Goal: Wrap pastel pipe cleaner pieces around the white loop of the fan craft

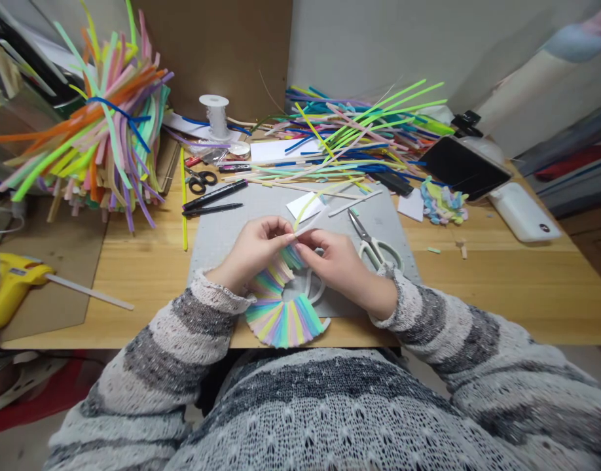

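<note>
A curved band of pastel pipe cleaners [287, 322] in pink, yellow, green, blue and purple hangs below my hands, over the mat's front edge. At its upper end, the thumb and fingers of my left hand [261, 250] pinch a pipe cleaner. My right hand [337, 258] is closed close beside it, its fingertips on the same end of the band. A white pipe cleaner [311, 224] and a pale yellow one stick up from between the fingertips. White-handled scissors [374, 243] lie partly open beside my right hand. The exact grip is partly hidden by my fingers.
Loose pipe cleaners [359, 131] pile up at the back; a big bundle [109, 131] stands left. A yellow glue gun [13, 284] lies far left. Black scissors [201, 181], markers [215, 195] and a white spool [215, 118] sit behind the grey mat [217, 239]. A phone [465, 167] leans at right.
</note>
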